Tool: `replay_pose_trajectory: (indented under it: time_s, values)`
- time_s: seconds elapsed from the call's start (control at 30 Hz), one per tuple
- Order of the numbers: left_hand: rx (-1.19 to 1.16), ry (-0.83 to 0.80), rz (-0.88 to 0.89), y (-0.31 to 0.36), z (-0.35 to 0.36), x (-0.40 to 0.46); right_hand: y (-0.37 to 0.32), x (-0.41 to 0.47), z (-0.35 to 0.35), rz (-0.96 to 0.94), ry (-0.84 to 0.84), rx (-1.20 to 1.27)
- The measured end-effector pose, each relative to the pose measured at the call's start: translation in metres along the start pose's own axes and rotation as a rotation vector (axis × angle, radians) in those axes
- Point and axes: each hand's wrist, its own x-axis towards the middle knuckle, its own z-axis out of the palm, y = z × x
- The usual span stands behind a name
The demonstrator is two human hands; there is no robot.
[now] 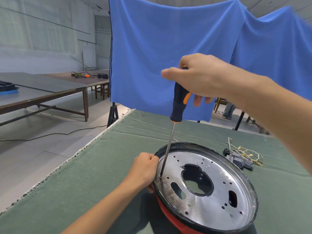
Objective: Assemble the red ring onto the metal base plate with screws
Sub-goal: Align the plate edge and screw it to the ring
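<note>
The right hand (200,78) is gripping the black-and-orange handle of a screwdriver (179,102), holding it nearly upright with its tip sitting on a screw (160,177) at the left edge of the metal base plate (217,191). The left hand (146,168) is curling over the plate's dark left rim, steadying it. The red ring (170,217) is showing beneath the plate's near edge. Everything is lying on a green cloth-covered surface (84,191), with a bundle of wires and connectors (243,156) lying at the far right. A blue cloth (152,48) is hanging behind.

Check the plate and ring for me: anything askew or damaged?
Metal base plate sits tilted on the red ring, propped by the left hand. Dark staining marks its near-left face. Screwdriver, in the right hand, leans slightly onto a screw.
</note>
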Motion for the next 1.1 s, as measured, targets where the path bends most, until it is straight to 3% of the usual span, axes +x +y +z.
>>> replay_pose_trajectory:
  time_s: [0.1, 0.2, 0.23, 0.37, 0.5, 0.63, 0.77, 0.87, 1.0, 1.1]
  values:
    - [0.032, -0.001, 0.007, 0.001, 0.000, 0.000, -0.003, -0.002, -0.003, -0.042, -0.074, 0.115]
    - [0.021, -0.004, -0.002, 0.000, 0.000, 0.001, 0.003, 0.000, -0.001, -0.069, 0.102, -0.169]
    - [0.016, 0.000, -0.004, -0.001, 0.000, 0.002, 0.002, 0.000, -0.003, -0.038, 0.083, -0.199]
    - [0.013, 0.012, -0.001, -0.002, 0.001, 0.002, -0.005, -0.003, -0.011, -0.012, -0.165, 0.067]
    - [-0.003, -0.004, -0.009, -0.001, 0.001, 0.001, 0.001, 0.001, -0.012, -0.015, -0.032, -0.230]
    - [-0.004, 0.005, 0.001, -0.002, 0.001, 0.001, -0.003, 0.000, -0.012, 0.009, -0.180, -0.004]
    - [-0.002, 0.013, 0.003, -0.002, 0.001, 0.002, 0.001, 0.002, -0.009, -0.019, -0.042, -0.226]
    - [0.007, 0.004, 0.009, -0.002, 0.000, 0.002, -0.003, -0.001, -0.013, -0.008, -0.200, -0.043]
    - [0.005, -0.009, 0.012, -0.002, -0.001, 0.001, -0.004, 0.000, -0.012, -0.056, -0.094, -0.206]
    - [-0.001, 0.003, 0.012, -0.002, -0.001, 0.000, -0.009, -0.004, -0.013, -0.024, -0.184, -0.102]
